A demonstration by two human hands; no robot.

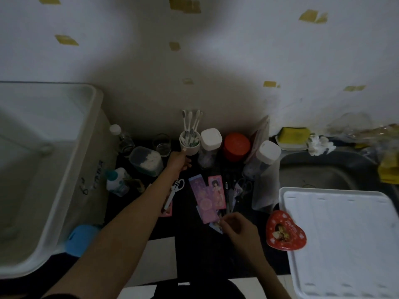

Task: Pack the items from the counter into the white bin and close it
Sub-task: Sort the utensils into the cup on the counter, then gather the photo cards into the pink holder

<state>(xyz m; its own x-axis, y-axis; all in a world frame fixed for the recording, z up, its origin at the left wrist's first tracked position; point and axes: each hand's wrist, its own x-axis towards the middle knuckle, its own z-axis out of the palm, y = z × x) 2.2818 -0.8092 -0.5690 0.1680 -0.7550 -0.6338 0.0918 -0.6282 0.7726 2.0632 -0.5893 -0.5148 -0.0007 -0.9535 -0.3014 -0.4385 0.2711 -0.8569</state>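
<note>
Step in hand: packing looks barely begun; the white bin (43, 169) stands open at the left and seems to hold nothing yet, though its inside is dim.
Left hand (179, 161): stretched to the far side of the counter (194, 244), fingers at the base of the toothbrush cup (189, 143); whether they have closed on it cannot be told.
Right hand (237, 227): near side, fingers curled and pinching a small picture card (217, 225) at the edge of the pink cards (207, 197).
Items: jars, bottles, scissors (176, 188) and a red heart tin (285, 230) lie across the dark counter.
Lid: the white lid (345, 240) lies at the right, apart from the bin.
Next move: probably lift cup and card leftward into the bin, keeping the cup upright so the brushes stay in.
</note>
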